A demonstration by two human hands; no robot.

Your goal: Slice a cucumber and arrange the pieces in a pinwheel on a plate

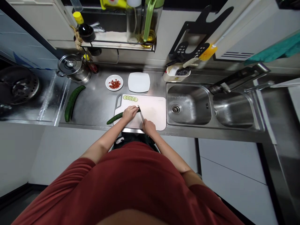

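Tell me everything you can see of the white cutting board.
The white, rectangular cutting board, plastic by its look, lies flat on the grey metal counter, left of the double steel sink. A grey handle loop marks its left end. Overlapping round, pale green slices lie near its far edge. The left hand holds a long dark green cucumber over it; the right holds a slim metal knife. Whether the blade touches the board is unclear.

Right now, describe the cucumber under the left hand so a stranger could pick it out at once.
On the steel counter, left of the double sink, lies a white cutting board. The green cucumber juts past its left edge, the left hand on it. Unlike the other cucumber, near the pot, it has a knife at its right end.
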